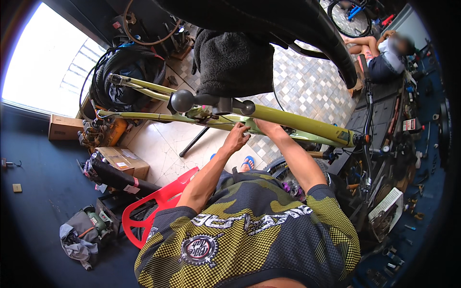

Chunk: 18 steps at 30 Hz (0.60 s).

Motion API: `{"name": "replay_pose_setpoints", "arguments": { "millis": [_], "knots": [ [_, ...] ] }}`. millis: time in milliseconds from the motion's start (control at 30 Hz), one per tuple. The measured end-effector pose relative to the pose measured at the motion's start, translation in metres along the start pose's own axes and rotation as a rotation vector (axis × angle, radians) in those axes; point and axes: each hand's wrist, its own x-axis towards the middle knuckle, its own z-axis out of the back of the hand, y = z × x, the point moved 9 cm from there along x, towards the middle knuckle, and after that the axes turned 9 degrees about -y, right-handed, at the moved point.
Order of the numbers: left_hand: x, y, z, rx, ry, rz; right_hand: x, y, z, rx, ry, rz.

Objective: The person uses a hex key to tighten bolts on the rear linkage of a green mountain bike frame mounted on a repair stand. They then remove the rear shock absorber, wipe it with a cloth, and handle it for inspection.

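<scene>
A yellow-green bicycle frame (297,122) hangs across the middle, held at a repair stand with round grey knobs (182,101). My left hand (235,139) is at the near side of the frame's lower middle, its fingers bent in against it. What they hold, if anything, is too small to make out. Just to the right, my right hand (265,127) reaches to the underside of the main tube, its fingers mostly hidden behind the frame. A dark towel (235,65) hangs above the frame.
At the right stand handlebars (367,115) and a tool-strewn bench (379,125). A person (386,55) sits far right. On the left are coiled tyres (127,67), an orange tank (115,132), a cardboard box (126,162) and a red plastic piece (161,201).
</scene>
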Motion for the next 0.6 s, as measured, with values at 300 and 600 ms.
{"name": "replay_pose_setpoints", "arguments": {
  "millis": [300, 600],
  "knots": [
    [-0.009, 0.001, 0.005, -0.075, -0.022, 0.036, -0.005, -0.001, -0.003, 0.010, 0.060, 0.009],
    [-0.069, 0.049, 0.032, -0.110, -0.061, 0.151, -0.057, 0.015, 0.111, 0.178, -0.152, -0.263]
  ]
}}
